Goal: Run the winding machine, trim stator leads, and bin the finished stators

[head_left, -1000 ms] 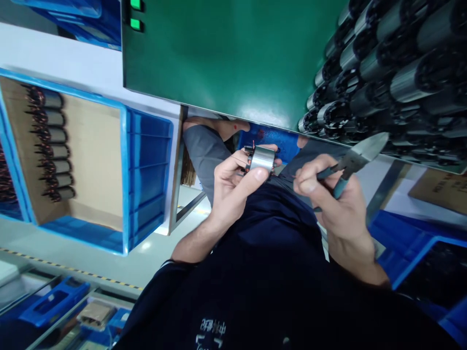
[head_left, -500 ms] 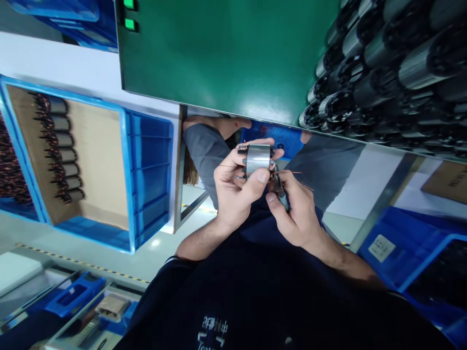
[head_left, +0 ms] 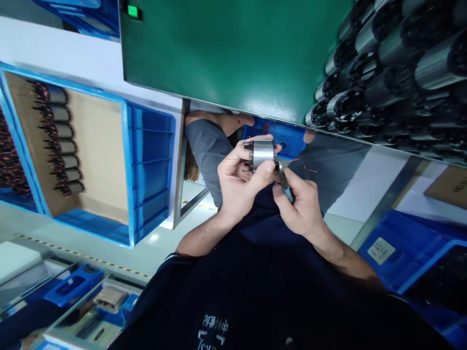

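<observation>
My left hand [head_left: 239,180] grips a motor stator [head_left: 262,154], a silver metal ring with black end pieces and thin copper wires, its thumb pressed on the near side. In my right hand [head_left: 301,201] is a pair of cutting pliers [head_left: 285,184] with a light blue handle; the jaws reach the right end of the stator. Whether the jaws are closed on a wire I cannot tell. Two bits of red wire [head_left: 310,168] show just right of the pliers, over my lap. Below the table edge, a blue bin [head_left: 297,143] with wire scraps sits between my legs.
A green tabletop [head_left: 219,53] lies ahead, with many stators [head_left: 365,104] stacked at its right. To the left, a blue crate [head_left: 127,175] lined with cardboard holds a row of wound stators [head_left: 63,146]. Another blue crate [head_left: 386,243] stands at lower right.
The pliers have tilted and shifted slightly right and down along the stator's end. Wire ends that stuck out there now appear as loose pieces by my right hand. The view has shifted a little.
</observation>
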The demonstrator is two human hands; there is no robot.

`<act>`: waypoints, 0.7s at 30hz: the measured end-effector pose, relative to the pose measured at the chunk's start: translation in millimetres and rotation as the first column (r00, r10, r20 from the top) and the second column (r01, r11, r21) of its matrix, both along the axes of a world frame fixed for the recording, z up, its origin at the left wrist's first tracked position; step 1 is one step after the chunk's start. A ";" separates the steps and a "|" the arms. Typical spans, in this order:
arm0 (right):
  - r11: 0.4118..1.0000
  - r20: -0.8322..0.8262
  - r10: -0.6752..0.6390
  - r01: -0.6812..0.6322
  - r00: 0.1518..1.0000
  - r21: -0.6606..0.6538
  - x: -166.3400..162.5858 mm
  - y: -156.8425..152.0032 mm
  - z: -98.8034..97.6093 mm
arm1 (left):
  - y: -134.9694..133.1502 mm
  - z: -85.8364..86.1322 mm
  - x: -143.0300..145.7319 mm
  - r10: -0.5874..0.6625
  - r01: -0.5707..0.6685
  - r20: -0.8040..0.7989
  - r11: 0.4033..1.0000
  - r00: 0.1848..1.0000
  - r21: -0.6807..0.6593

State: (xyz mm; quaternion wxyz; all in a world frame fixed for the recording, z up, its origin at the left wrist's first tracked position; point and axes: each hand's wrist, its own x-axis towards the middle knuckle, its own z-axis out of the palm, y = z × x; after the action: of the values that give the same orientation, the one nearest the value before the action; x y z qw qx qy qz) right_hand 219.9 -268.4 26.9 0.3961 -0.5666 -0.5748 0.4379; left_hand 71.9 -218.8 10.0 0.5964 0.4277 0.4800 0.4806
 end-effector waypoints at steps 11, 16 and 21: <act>0.840 0.131 0.199 -0.100 0.971 -0.533 33.9 -8.6 -71.3 | -6.8 -6.4 -179.9 0.480 -0.509 -0.212 0.854 0.851 -0.106; 0.719 0.135 0.422 -0.240 0.896 -0.653 34.3 -6.2 -101.0 | -36.8 30.6 -345.5 0.501 -0.680 -0.833 0.697 0.233 0.229; 0.675 0.109 0.559 -0.375 0.822 -0.636 13.9 6.2 -106.7 | -46.5 27.2 -452.8 0.096 -0.756 -0.993 0.644 -0.076 0.120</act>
State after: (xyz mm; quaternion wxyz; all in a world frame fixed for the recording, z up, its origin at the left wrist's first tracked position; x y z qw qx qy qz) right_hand 233.7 -262.2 -79.9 -0.0165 -0.5507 -0.5889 0.5913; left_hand -380.9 -265.3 37.1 0.0098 0.2697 0.9572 0.1042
